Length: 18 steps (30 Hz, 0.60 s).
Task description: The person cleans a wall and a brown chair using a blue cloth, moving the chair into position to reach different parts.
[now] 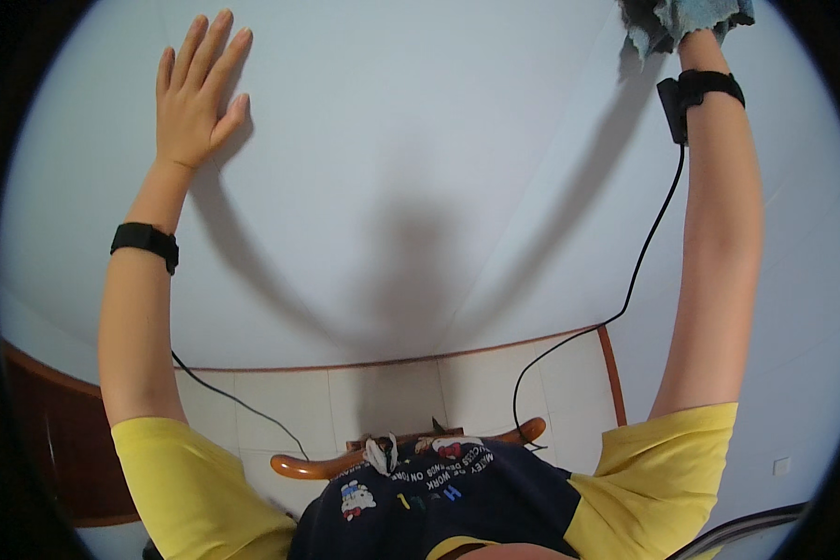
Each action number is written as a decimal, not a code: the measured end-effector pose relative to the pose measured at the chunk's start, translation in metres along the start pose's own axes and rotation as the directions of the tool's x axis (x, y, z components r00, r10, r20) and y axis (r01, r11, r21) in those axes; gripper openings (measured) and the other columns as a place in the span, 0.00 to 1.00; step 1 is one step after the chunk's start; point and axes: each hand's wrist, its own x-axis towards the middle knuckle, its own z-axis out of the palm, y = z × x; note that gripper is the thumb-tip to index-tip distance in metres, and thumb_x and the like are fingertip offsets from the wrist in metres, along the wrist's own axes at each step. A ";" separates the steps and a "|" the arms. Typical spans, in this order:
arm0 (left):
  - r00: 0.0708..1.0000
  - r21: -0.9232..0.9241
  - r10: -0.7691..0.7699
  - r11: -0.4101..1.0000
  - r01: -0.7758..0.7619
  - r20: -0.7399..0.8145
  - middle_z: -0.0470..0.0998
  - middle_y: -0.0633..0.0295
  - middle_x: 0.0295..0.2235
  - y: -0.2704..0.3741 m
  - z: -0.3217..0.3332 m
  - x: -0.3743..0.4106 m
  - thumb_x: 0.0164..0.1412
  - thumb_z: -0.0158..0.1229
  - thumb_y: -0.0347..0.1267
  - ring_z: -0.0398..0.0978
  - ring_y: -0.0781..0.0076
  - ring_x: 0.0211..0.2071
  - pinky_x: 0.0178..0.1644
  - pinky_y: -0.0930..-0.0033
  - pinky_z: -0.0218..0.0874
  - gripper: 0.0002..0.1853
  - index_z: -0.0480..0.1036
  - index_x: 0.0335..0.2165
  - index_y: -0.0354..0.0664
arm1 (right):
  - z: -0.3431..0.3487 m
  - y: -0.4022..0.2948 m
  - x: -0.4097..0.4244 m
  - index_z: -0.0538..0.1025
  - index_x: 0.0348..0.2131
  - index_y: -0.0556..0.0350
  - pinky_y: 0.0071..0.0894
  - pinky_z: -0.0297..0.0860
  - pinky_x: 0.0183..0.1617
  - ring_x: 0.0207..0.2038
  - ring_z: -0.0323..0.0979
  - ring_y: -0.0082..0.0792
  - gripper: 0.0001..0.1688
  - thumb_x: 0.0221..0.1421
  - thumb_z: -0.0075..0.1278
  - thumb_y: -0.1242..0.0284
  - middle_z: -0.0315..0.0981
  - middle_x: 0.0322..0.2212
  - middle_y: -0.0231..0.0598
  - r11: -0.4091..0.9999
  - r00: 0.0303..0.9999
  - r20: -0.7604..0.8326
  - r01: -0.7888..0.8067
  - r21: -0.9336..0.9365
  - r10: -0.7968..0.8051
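My left hand [194, 98] rests on the pale wall [420, 105] at the upper left, fingers spread and palm towards the surface, holding nothing. At the top right, a frayed grey-blue cloth [703, 12] covers my right hand [701, 40], so only the part by the wrist shows. The cloth lies against the wall or very close to it, and its upper part is cut off by the picture's edge. My fingers are hidden, but the bunched cloth sits over the hand as if gripped. Black straps circle both forearms.
A black cable [647, 245] hangs from a small device [672, 112] on my right wrist; another cable [238, 402] runs at lower left. Below are a tiled floor [287, 399], brown skirting [385, 362] and a curved wooden chair part [308, 467]. Dark wooden furniture [56, 434] stands left.
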 end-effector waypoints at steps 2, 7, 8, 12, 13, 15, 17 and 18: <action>1.000 -0.018 0.012 1.000 -0.012 -0.019 0.50 0.72 0.67 0.001 -0.001 -0.001 0.58 0.42 0.47 0.43 0.71 0.68 0.70 0.53 0.30 0.33 0.56 0.63 0.67 | 0.002 -0.001 -0.001 0.62 0.57 0.61 0.54 0.61 0.58 0.56 0.61 0.55 0.31 0.58 0.47 0.64 0.61 0.53 0.60 1.000 1.000 0.008 -0.007 0.004 0.007; 0.999 -0.009 0.024 1.000 -0.024 -0.045 0.50 0.73 0.67 0.002 -0.002 0.003 0.58 0.42 0.48 0.43 0.72 0.68 0.71 0.54 0.30 0.32 0.56 0.63 0.68 | 0.003 0.001 -0.003 0.62 0.56 0.61 0.54 0.61 0.58 0.55 0.61 0.55 0.31 0.58 0.47 0.64 0.61 0.53 0.59 1.000 1.000 -0.003 -0.012 0.009 0.012; 0.999 -0.002 0.024 1.000 -0.024 -0.043 0.50 0.73 0.67 0.001 -0.002 0.004 0.58 0.42 0.47 0.43 0.71 0.68 0.71 0.54 0.30 0.33 0.56 0.63 0.68 | 0.002 0.000 -0.004 0.62 0.56 0.60 0.53 0.61 0.58 0.55 0.61 0.55 0.31 0.57 0.47 0.64 0.62 0.53 0.59 1.000 1.000 -0.001 -0.015 0.009 0.015; 0.999 -0.008 0.026 1.000 -0.027 -0.037 0.50 0.72 0.67 0.003 -0.003 0.004 0.58 0.42 0.47 0.43 0.71 0.68 0.70 0.54 0.30 0.33 0.56 0.63 0.68 | 0.003 0.000 -0.004 0.62 0.56 0.60 0.53 0.62 0.58 0.55 0.62 0.55 0.31 0.57 0.47 0.64 0.62 0.52 0.59 1.000 1.000 -0.007 -0.015 0.012 0.015; 0.999 -0.015 0.028 0.999 -0.028 -0.037 0.50 0.72 0.67 0.003 -0.003 0.004 0.58 0.42 0.47 0.43 0.71 0.68 0.70 0.54 0.30 0.33 0.56 0.63 0.68 | 0.005 0.000 -0.003 0.62 0.56 0.60 0.53 0.62 0.58 0.55 0.62 0.55 0.31 0.57 0.47 0.64 0.62 0.52 0.59 1.000 1.000 -0.009 -0.017 0.012 0.017; 0.999 -0.009 0.025 1.000 -0.026 -0.039 0.50 0.72 0.67 0.002 -0.004 0.005 0.58 0.42 0.46 0.43 0.71 0.68 0.71 0.54 0.30 0.33 0.56 0.63 0.67 | 0.005 -0.003 -0.002 0.62 0.56 0.60 0.53 0.62 0.58 0.55 0.62 0.55 0.31 0.57 0.48 0.64 0.62 0.52 0.59 1.000 1.000 -0.012 -0.012 0.012 0.012; 0.999 -0.011 0.019 1.000 -0.019 -0.044 0.50 0.72 0.67 0.001 -0.005 0.005 0.58 0.42 0.46 0.43 0.71 0.68 0.71 0.54 0.30 0.33 0.56 0.63 0.67 | 0.002 -0.005 -0.001 0.63 0.56 0.60 0.53 0.62 0.58 0.55 0.62 0.55 0.31 0.57 0.48 0.65 0.62 0.52 0.59 1.000 1.000 -0.011 -0.010 0.010 0.010; 0.999 -0.013 0.019 1.000 -0.019 -0.039 0.50 0.72 0.67 0.002 -0.005 0.005 0.58 0.42 0.45 0.43 0.71 0.68 0.71 0.54 0.30 0.33 0.56 0.63 0.67 | 0.003 -0.004 -0.002 0.63 0.56 0.60 0.53 0.62 0.58 0.55 0.62 0.55 0.31 0.57 0.48 0.65 0.62 0.52 0.59 1.000 1.000 -0.014 -0.011 0.011 0.012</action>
